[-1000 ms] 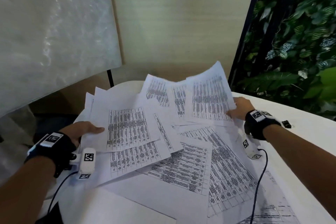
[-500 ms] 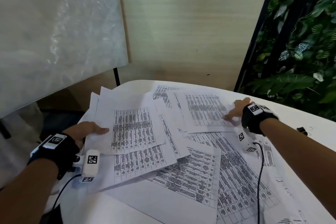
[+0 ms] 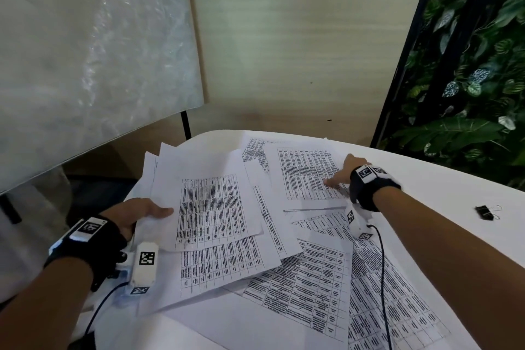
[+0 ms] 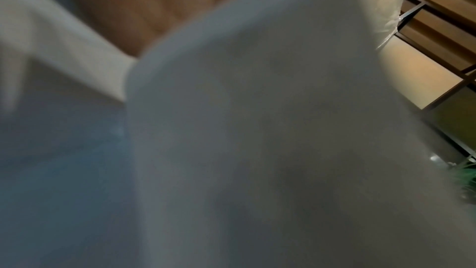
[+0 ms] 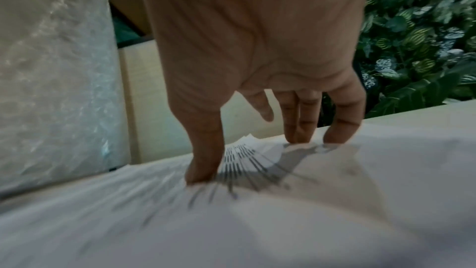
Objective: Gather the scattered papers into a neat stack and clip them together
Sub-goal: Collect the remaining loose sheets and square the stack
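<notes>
Several printed sheets of paper (image 3: 312, 287) lie scattered and overlapping on a white table (image 3: 443, 202). My left hand (image 3: 142, 212) grips the left edge of a small bundle of sheets (image 3: 210, 207), thumb on top, fingers hidden beneath. In the left wrist view blurred paper (image 4: 257, 129) fills the picture. My right hand (image 3: 345, 170) presses straight fingers on a flat sheet (image 3: 304, 170) at the far side. The right wrist view shows the right hand (image 5: 257, 48) with its fingertips (image 5: 203, 172) touching that sheet (image 5: 257, 221). A black binder clip (image 3: 484, 212) lies on the table to the right of my right forearm.
A plastic-wrapped panel (image 3: 85, 65) stands at the left, behind the table. A beige wall panel (image 3: 298, 51) is straight ahead. A wall of green leaves (image 3: 468, 94) is at the right. The table's rounded far edge (image 3: 216, 133) is close to the far sheets.
The sheet my right hand held lifted has come down flat on the table, and the fingers now press on it. My left hand keeps its grip on the bundle.
</notes>
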The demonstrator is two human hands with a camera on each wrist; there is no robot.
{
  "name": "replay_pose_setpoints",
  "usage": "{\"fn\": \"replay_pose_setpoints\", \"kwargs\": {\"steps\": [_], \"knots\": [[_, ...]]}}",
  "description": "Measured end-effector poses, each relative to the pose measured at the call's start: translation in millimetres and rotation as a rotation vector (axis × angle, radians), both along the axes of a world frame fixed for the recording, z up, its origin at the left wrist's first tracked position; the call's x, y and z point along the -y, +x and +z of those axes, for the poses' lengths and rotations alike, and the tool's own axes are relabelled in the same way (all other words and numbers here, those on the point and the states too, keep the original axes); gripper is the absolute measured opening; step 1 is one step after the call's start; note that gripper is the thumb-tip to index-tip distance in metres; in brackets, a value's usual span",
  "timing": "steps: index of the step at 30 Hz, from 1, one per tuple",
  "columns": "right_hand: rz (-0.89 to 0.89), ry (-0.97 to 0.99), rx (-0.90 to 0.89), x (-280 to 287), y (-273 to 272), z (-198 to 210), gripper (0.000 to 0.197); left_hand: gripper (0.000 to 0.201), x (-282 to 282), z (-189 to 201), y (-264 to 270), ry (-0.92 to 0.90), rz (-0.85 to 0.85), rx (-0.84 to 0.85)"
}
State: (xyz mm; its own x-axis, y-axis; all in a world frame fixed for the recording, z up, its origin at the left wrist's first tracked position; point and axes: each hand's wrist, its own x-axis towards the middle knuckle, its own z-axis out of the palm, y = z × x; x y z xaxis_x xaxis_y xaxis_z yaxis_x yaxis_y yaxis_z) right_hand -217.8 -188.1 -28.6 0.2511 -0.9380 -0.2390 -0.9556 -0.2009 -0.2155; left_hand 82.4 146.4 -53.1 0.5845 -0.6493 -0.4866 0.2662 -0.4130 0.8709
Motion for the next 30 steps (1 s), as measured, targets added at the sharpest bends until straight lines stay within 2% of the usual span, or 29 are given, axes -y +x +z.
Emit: {"fn": "replay_pose_setpoints", "kwargs": {"steps": [1, 2, 4, 5, 9, 13, 19, 22, 26, 30], "knots": [[-0.023, 0.027, -0.016, -1, 1, 3, 0.105, 0.03, 0, 0, 0, -0.001, -0.002, 0.006], [-0.023, 0.04, -0.022, -1, 1, 6, 0.101, 0.026, 0, 1, -2, 0.001, -0.004, 0.005], [0.004, 0.055, 0.0, -2, 2, 12, 0.064, 0.019, -1, 2, -4, 0.008, 0.007, -0.006], [0.012, 0.068, 0.025, -2, 1, 14, 0.053, 0.018, -2, 2, -5, 0.01, 0.009, -0.008], [0.041, -0.007, 0.164, -2, 8, 17, 0.048, 0.021, -2, 3, -4, 0.009, 0.003, -0.023], [0.059, -0.121, 0.387, -4, 6, 34, 0.031, 0.019, -2, 3, -3, 0.022, 0.005, -0.037], [0.074, -0.298, 0.726, -6, -7, 77, 0.038, 0.019, -2, 1, -3, -0.011, 0.003, -0.04], [0.057, -0.396, 0.863, -8, -13, 98, 0.025, 0.018, -2, 1, -3, -0.003, -0.014, -0.04], [0.052, -0.577, 0.956, -14, -26, 134, 0.035, 0.02, -2, 1, 0, 0.001, -0.007, -0.015], [0.019, -0.75, 1.155, -16, -42, 184, 0.043, 0.02, -2, 2, -3, 0.001, -0.006, 0.014]]}}
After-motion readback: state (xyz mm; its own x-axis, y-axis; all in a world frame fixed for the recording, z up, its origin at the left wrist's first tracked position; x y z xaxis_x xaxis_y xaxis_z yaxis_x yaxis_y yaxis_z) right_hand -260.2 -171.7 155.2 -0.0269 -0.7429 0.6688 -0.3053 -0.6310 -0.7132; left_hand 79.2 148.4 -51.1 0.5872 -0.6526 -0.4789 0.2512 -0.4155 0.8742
